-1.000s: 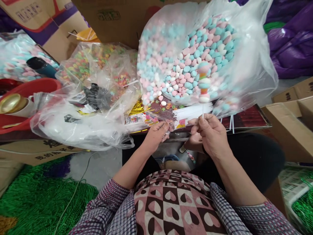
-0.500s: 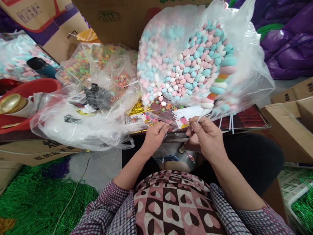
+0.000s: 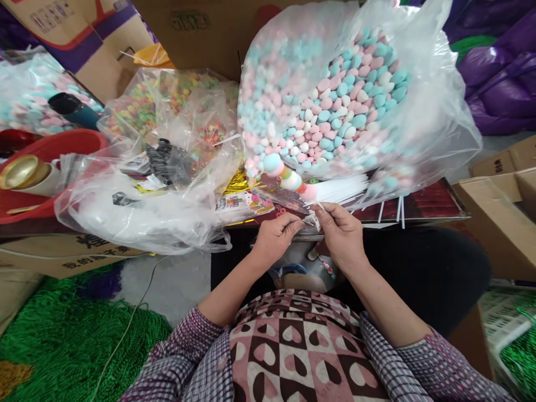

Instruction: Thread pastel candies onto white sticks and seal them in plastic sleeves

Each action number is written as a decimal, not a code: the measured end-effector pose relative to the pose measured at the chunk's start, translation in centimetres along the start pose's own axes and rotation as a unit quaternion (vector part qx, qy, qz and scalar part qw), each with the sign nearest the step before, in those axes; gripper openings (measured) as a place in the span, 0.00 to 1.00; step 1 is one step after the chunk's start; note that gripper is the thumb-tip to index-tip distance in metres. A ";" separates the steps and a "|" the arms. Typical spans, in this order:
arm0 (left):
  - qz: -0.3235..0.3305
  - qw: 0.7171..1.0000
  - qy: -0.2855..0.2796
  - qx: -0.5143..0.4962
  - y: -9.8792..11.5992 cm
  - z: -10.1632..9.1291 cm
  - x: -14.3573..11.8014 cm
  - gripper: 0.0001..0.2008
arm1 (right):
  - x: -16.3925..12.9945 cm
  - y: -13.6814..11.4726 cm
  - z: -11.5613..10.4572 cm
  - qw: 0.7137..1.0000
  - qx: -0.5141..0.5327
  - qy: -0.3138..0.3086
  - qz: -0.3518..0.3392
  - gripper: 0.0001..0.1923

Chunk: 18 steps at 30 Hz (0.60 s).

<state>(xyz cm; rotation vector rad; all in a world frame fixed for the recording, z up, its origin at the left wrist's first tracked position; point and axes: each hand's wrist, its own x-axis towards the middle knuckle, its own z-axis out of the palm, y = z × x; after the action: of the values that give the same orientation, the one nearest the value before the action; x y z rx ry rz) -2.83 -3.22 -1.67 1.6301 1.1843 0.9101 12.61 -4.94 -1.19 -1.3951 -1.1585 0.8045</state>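
My right hand [image 3: 344,234] is closed, with thumb and fingers pinching the thin stick of a candy skewer [image 3: 290,180]. The skewer carries blue, pink, white and orange soft candies and leans to the left over the table edge. Beside it, my left hand [image 3: 276,237] is pinched on what looks like the edge of a clear plastic bag [image 3: 309,221], which lies between the two hands; its outline is hard to make out. Just beyond my fingers is a pile of white sticks [image 3: 341,190]. Printed clear bags [image 3: 238,202] lie left of them.
A large clear sack of pastel candies [image 3: 330,111] stands behind the hands. Left are a bag of ring candies [image 3: 167,106], crumpled plastic [image 3: 146,215] and a red basin [image 3: 79,144]. Cardboard boxes [image 3: 498,206] stand at right; green strands [image 3: 92,340] cover the floor at left.
The skewer has swung from leaning right to leaning left, over the space between my hands. My right hand has moved left and my hands are closer together.
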 end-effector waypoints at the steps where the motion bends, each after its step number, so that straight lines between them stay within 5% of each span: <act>1: -0.009 1.000 -0.003 0.003 0.0 0.1 0.0 0.12 | 0.0 0.0 0.0 1.000 -0.007 0.006 0.000 0.12; 8: 0.021 0.999 0.025 -0.022 0.0 -0.3 0.3 0.19 | 0.0 -0.1 -0.4 0.995 0.071 0.000 0.072 0.16; 13: -0.014 0.995 0.063 -0.079 -0.6 -1.7 0.7 0.21 | 0.1 -0.8 -1.8 0.989 0.138 -0.020 0.053 0.13; 18: -0.044 0.993 0.029 -0.109 -1.0 -1.8 0.4 0.22 | -0.1 -1.7 -2.2 0.985 0.171 -0.011 0.035 0.10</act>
<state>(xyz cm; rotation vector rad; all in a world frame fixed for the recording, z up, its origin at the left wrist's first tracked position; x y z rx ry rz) -4.64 -2.27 -1.98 1.3737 1.1449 0.9997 14.31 -5.85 0.80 -1.1467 -0.9397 1.0192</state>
